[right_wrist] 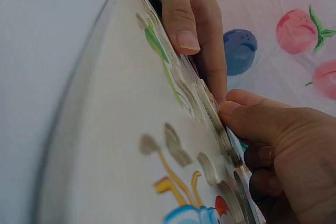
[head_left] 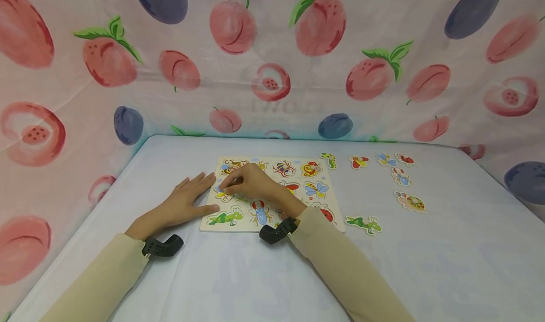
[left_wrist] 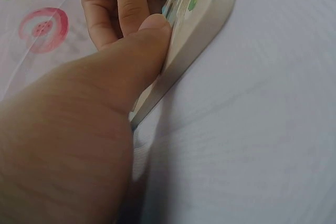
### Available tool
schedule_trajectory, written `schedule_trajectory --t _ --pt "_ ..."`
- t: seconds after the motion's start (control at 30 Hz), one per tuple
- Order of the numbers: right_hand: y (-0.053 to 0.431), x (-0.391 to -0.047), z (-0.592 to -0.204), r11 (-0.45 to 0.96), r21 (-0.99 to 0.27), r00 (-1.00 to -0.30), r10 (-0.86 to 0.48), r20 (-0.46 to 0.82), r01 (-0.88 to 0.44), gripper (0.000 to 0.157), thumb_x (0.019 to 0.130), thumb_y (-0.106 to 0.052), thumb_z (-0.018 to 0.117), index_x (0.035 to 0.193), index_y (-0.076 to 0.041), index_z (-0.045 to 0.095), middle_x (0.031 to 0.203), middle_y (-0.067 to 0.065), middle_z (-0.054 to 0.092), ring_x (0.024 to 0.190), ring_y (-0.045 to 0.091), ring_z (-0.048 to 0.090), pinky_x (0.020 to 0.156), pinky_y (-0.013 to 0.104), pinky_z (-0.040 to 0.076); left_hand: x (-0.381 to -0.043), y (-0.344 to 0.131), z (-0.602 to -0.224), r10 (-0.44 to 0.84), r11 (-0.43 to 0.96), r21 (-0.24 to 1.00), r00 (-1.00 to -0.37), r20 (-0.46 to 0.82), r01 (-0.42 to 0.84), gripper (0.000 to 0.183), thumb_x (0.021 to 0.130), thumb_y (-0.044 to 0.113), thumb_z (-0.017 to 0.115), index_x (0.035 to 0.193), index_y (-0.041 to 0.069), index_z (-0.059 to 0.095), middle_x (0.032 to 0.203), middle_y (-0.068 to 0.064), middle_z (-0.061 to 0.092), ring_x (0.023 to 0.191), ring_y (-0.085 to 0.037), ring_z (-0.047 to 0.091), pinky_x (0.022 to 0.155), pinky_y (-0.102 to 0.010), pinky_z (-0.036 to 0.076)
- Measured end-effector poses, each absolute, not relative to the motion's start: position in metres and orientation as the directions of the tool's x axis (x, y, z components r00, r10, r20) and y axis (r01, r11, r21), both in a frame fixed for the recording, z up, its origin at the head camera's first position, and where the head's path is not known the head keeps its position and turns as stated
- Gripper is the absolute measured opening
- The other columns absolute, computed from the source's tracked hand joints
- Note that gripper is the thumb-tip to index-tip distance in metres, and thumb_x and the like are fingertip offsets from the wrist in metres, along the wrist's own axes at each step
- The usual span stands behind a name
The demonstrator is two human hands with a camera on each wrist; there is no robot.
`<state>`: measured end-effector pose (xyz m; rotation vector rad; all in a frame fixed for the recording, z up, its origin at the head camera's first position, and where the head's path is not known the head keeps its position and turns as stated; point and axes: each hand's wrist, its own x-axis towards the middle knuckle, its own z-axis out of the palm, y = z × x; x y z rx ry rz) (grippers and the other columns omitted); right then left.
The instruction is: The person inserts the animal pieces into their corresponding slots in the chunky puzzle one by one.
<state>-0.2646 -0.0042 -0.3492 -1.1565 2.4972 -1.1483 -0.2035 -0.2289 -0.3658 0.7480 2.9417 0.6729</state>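
A cream wooden puzzle board (head_left: pixel 246 226) with printed insects and shaped recesses lies flat on the table. My left hand (head_left: pixel 183 201) rests at its left edge, fingers straight, with the thumb (left_wrist: pixel 152 35) on the board's surface. Over the board's left side, my right hand (head_left: pixel 255 182) pinches an insect puzzle piece (right_wrist: pixel 214 121) between thumb and finger. That piece is tilted close over the board, and the fingers partly hide its picture. Below the hands are the green grasshopper picture (head_left: pixel 225 216) and the blue beetle picture (head_left: pixel 260 213).
Loose pieces lie right of the board: a caterpillar (head_left: pixel 329 161), a red-winged bug (head_left: pixel 359 161), a dragonfly (head_left: pixel 386 160), a ladybug (head_left: pixel 406 159), a blue beetle (head_left: pixel 401 176), a snail (head_left: pixel 410 202) and a grasshopper (head_left: pixel 364 224). A fruit-print cloth (head_left: pixel 298 109) stands behind the table.
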Motion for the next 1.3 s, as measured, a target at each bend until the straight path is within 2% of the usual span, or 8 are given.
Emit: schedule_trajectory --t 0.27,0.5,0.83,1.13,1.3 --pt "-0.0045 -0.2651 -0.3511 0.400 -0.706 -0.692 -0.701 0.175 -0.584 0.010 0.086 -0.019 0.073 0.095 -0.019 0.078 0.095 -0.011 0.071 0.082 -0.001 0.062 0.072 0.017 0.049 -0.2036 -0.2288 -0.3653 0.462 0.793 0.412 -0.884 0.072 0.448 0.087 0.088 0.053 0.061 0.149 0.001 0.028 0.155 -0.016 0.025 0.143 -0.036 0.013 0.113 -0.055 0.003" --pt "-0.0019 -0.2663 -0.3522 0.417 -0.700 -0.694 -0.703 0.156 -0.579 0.011 0.087 -0.022 0.073 0.096 -0.022 0.077 0.093 -0.015 0.070 0.068 0.005 0.052 0.058 0.020 0.041 -0.2019 -0.2270 -0.3641 0.462 0.784 0.423 -0.882 0.090 0.454 0.085 0.088 0.050 0.063 0.148 -0.001 0.031 0.153 -0.017 0.028 0.142 -0.037 0.014 0.113 -0.057 0.004" --pt "-0.0019 -0.2667 -0.3535 0.420 -0.706 -0.695 -0.705 0.142 -0.570 0.011 0.087 -0.022 0.072 0.096 -0.022 0.077 0.092 -0.015 0.071 0.069 0.004 0.053 0.058 0.020 0.041 -0.2026 -0.2271 -0.3653 0.456 0.792 0.419 -0.886 0.078 0.445 0.086 0.088 0.051 0.063 0.148 0.000 0.030 0.154 -0.016 0.026 0.143 -0.036 0.013 0.113 -0.055 0.003" --pt "-0.0013 -0.2652 -0.3541 0.405 -0.733 -0.703 -0.698 0.136 -0.546 0.011 0.086 -0.020 0.073 0.096 -0.019 0.078 0.093 -0.014 0.071 0.076 0.003 0.058 0.063 0.019 0.045 -0.2009 -0.2260 -0.3659 0.468 0.772 0.421 -0.874 0.131 0.477 0.086 0.087 0.050 0.064 0.146 -0.003 0.032 0.152 -0.019 0.030 0.141 -0.039 0.017 0.112 -0.058 0.006" --pt "-0.0013 -0.2654 -0.3551 0.398 -0.724 -0.695 -0.702 0.155 -0.563 0.012 0.086 -0.020 0.073 0.097 -0.018 0.078 0.093 -0.014 0.071 0.078 0.003 0.058 0.064 0.019 0.045 -0.2005 -0.2261 -0.3651 0.466 0.777 0.420 -0.877 0.118 0.469 0.085 0.088 0.050 0.063 0.147 -0.002 0.031 0.152 -0.018 0.029 0.142 -0.038 0.016 0.112 -0.058 0.005"
